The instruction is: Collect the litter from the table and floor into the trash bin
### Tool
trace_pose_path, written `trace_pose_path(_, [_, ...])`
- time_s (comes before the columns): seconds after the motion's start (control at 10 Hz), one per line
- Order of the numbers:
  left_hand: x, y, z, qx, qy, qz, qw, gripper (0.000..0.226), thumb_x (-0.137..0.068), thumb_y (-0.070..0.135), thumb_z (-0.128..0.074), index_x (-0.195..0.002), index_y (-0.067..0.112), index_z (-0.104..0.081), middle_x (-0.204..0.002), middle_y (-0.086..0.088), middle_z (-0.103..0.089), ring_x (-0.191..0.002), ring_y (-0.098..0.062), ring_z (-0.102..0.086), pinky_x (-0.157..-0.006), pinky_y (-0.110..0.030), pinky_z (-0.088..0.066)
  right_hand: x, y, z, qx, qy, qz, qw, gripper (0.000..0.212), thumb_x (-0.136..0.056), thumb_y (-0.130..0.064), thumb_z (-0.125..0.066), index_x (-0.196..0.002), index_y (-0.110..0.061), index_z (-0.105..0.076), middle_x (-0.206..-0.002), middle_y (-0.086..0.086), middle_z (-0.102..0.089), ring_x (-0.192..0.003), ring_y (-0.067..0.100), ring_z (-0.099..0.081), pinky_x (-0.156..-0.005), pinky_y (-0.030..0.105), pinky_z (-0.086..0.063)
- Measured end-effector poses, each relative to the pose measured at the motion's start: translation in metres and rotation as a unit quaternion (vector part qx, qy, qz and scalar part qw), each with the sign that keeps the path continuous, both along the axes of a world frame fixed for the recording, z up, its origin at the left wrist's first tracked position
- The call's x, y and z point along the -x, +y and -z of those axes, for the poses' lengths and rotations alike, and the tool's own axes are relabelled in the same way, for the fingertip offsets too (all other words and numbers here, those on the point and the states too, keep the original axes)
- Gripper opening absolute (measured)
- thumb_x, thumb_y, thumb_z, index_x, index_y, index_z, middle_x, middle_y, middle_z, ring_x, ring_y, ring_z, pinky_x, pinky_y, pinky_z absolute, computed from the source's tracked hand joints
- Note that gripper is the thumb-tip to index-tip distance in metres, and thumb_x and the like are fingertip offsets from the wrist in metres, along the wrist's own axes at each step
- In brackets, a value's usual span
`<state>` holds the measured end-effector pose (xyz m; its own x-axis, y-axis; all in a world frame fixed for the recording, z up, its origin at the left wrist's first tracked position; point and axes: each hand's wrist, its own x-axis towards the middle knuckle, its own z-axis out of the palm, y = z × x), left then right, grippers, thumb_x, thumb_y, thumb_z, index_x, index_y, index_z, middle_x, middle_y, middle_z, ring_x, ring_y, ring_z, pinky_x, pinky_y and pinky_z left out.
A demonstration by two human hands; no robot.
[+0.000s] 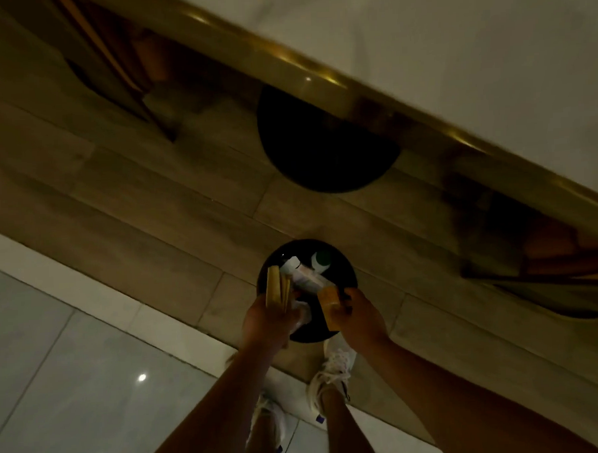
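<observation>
Holding light, stiff cardboard litter (277, 286) edgewise, we judge: both hands' fingers (345, 294) closed on it, trash bin (344, 269) just beyond.

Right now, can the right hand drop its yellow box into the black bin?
Probably yes. The right hand holds the yellow box right over the open black trash bin, and nothing sits between them. The bin already has litter in it, but space looks free.
</observation>
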<state>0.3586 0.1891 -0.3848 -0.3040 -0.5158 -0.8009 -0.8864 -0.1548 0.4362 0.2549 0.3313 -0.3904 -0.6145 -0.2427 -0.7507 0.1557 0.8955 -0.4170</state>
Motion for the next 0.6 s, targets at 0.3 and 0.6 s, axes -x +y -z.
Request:
trace_pose_path(0.3, [0.008,-0.004,0.051,0.012,-0.007,-0.045,0.999,0.076,-0.071,0.031,-0.078,-0.139,0.02,-0.045,-0.128,-0.01,-0.059,-0.107,-0.027,-0.062,-0.072,-0.026,-0.047,0.015,0.015,0.034,-0.042,-0.044,-0.062,0.996,0.051,-0.088,-0.028,-0.062,-0.136,-0.016,-0.048,-0.138,0.009,-0.053,-0.122,0.026,-0.055,-0.092,0.033,-0.046])
trace_pose_path(0.6, [-0.017,-0.009,0.015,0.019,-0.031,0.014,0.999,0.065,-0.076,0.025,-0.072,-0.136,0.02,-0.048,-0.123,-0.011,-0.062,-0.106,-0.028,-0.062,-0.073,-0.026,-0.044,0.007,-0.002,0.008,-0.044,-0.063,-0.079,0.994,0.043,-0.088,-0.027,-0.062,-0.128,-0.015,-0.053,-0.115,0.007,-0.067,-0.108,0.025,-0.062,-0.086,0.032,-0.047])
